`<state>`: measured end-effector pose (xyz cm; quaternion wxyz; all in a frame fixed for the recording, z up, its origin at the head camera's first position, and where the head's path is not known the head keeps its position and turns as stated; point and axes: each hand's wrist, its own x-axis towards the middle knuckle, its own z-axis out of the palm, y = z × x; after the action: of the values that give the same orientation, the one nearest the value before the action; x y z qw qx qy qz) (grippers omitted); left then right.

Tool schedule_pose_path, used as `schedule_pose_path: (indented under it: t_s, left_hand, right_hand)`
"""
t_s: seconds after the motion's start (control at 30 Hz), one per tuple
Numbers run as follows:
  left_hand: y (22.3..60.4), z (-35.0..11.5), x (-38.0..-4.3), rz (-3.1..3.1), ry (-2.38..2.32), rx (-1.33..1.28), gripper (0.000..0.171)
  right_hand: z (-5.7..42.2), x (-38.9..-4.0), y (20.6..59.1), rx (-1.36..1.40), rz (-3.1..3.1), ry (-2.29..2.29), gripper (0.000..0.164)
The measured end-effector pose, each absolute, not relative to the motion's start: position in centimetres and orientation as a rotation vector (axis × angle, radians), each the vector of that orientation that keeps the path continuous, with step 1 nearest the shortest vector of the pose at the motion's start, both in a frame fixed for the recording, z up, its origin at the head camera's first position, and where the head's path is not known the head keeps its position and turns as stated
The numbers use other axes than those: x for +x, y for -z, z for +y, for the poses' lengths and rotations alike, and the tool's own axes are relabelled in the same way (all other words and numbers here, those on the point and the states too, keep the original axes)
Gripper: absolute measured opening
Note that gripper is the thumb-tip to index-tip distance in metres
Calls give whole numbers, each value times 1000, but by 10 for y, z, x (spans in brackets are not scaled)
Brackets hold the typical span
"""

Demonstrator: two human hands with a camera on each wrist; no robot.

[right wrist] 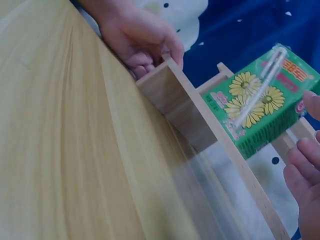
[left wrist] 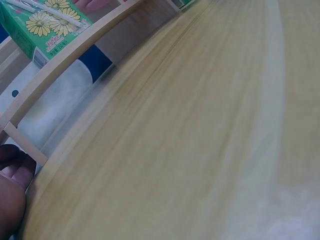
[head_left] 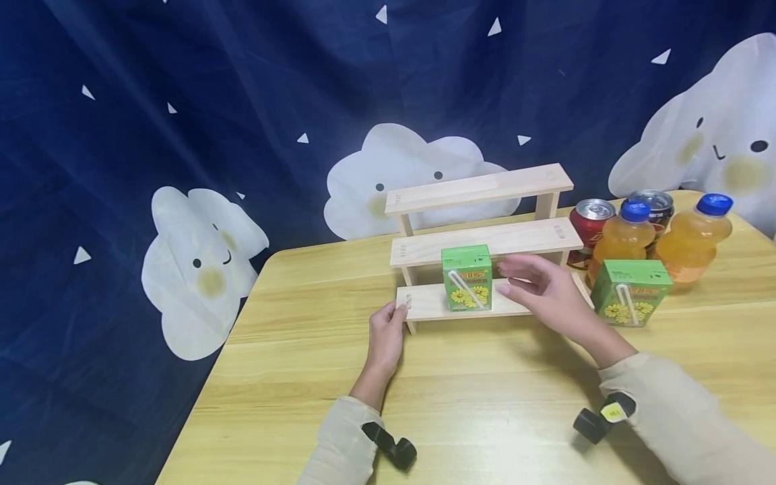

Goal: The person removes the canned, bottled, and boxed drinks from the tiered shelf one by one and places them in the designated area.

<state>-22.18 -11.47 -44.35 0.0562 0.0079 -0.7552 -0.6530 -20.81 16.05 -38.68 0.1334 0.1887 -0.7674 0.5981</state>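
Observation:
A three-tier wooden shelf stands on the table. My left hand grips the left end of its lowest board, thumb on top; in the right wrist view the left hand's fingers curl at that end. A green drink carton with yellow flowers and a straw on its front stands upright on the lowest board, left of its middle. Just right of the carton is my right hand, its fingers loosely bent, thumb apart, holding nothing. In the right wrist view its fingertips are close beside the carton.
Right of the shelf, a second green drink carton stands on the table. Behind it are two orange drink bottles with blue caps, a red can and a dark can. A dark blue cloud-print curtain hangs behind.

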Motion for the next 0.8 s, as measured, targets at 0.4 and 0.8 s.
schedule_pose_path:
  t_s: [0.4, 0.8]
  left_hand:
    - [444, -116, -220, -2298, 1974, 26, 28]
    - [441, -117, -220, -2306, 2010, 25, 28]
  right_hand:
    - [142, -218, 387, 551, -2280, -1793, 50]
    - [135, -223, 393, 569, -2344, -1726, 48]
